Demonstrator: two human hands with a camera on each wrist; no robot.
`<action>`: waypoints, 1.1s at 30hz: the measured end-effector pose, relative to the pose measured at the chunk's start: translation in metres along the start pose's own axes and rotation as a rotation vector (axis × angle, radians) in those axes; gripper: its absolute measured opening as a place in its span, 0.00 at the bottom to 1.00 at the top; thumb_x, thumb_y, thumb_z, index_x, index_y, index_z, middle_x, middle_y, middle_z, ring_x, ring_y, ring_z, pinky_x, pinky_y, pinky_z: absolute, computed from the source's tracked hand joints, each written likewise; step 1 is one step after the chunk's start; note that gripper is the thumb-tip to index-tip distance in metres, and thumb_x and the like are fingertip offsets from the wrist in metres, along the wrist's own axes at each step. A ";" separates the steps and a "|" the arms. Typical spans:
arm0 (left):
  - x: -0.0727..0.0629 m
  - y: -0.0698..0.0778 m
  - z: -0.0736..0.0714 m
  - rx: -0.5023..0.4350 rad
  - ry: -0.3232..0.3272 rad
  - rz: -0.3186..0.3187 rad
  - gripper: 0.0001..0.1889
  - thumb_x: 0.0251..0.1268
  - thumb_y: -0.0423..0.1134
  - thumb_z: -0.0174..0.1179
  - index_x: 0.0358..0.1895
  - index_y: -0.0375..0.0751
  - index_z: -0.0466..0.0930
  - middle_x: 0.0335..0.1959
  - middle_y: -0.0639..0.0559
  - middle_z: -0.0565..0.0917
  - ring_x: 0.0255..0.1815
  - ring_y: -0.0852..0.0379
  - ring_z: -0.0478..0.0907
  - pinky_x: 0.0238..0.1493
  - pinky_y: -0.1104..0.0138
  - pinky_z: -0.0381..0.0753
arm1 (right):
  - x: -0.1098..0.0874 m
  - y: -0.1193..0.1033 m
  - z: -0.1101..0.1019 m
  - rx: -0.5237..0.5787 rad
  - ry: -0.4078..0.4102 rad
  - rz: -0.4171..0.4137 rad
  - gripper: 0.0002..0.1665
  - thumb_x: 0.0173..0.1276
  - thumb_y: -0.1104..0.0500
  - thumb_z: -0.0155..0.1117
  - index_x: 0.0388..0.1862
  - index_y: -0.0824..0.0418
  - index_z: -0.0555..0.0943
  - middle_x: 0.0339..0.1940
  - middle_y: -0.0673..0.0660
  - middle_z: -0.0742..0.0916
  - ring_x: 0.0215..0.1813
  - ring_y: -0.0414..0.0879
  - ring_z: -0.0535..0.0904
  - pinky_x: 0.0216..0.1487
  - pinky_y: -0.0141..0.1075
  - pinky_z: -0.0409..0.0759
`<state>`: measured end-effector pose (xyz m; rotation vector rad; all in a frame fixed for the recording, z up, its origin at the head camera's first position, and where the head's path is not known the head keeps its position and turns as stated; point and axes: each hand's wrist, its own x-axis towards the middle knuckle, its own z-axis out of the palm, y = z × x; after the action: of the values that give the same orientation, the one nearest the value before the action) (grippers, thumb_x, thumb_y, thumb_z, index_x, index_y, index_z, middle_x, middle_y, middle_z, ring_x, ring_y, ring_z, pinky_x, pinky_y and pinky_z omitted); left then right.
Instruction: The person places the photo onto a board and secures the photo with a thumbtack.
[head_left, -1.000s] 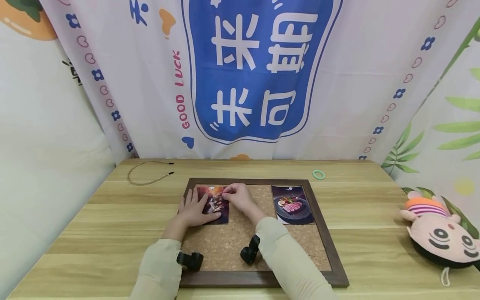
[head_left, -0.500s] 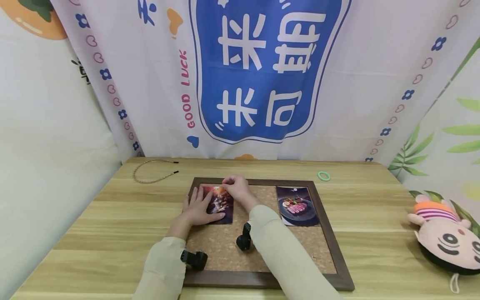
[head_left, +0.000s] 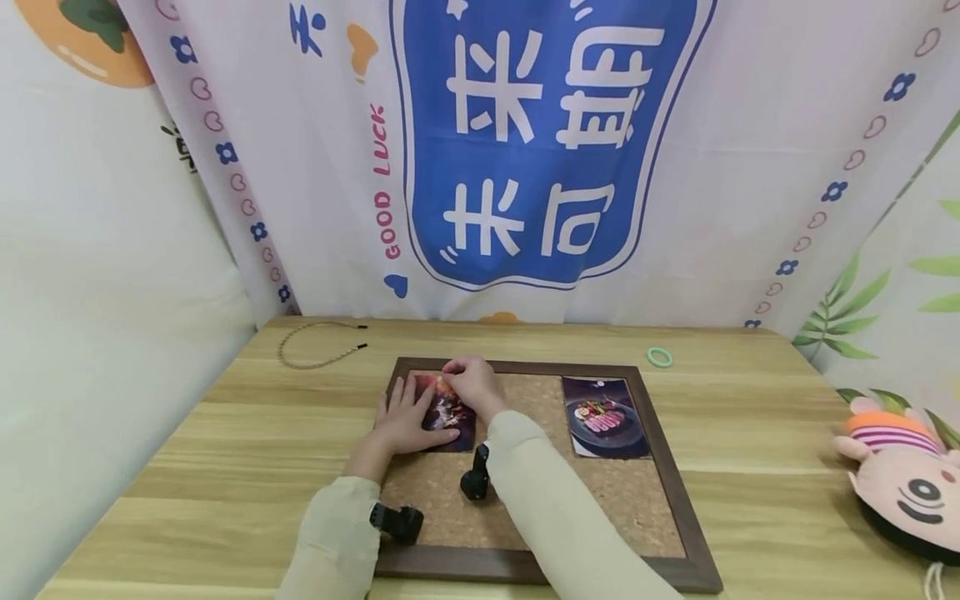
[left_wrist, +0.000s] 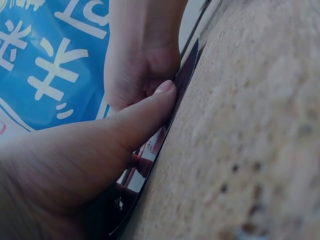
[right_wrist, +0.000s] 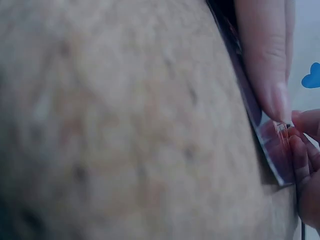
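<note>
A dark glossy photo with an orange top lies at the upper left of a cork board. My left hand rests flat across it, fingers spread, its thumb along the lower part. The right hand pinches at the photo's top edge, thumb and fingers together; the small red pin-like piece seen there earlier is now hidden by the fingertips. In the right wrist view, the curled right fingers sit close beyond the photo's edge.
A second photo of a plated dish lies at the board's upper right. Behind the dark frame are a green ring and a braided headband. A plush toy lies at the table's right.
My right hand has moved from the photo's right edge up and left to its top edge. The left hand stays on the photo. The whole head view has shifted slightly.
</note>
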<state>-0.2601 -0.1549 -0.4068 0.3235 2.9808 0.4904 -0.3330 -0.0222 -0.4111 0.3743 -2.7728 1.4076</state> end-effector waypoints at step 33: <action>0.001 0.002 0.001 0.006 0.001 -0.005 0.48 0.46 0.67 0.51 0.66 0.38 0.50 0.65 0.33 0.40 0.64 0.38 0.32 0.56 0.44 0.34 | -0.001 0.006 0.007 -0.103 0.092 -0.066 0.04 0.56 0.57 0.61 0.26 0.53 0.82 0.24 0.44 0.81 0.28 0.39 0.74 0.29 0.30 0.69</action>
<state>-0.2605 -0.1530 -0.4070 0.3160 2.9842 0.4813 -0.3330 -0.0243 -0.4196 0.3843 -2.7190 1.2292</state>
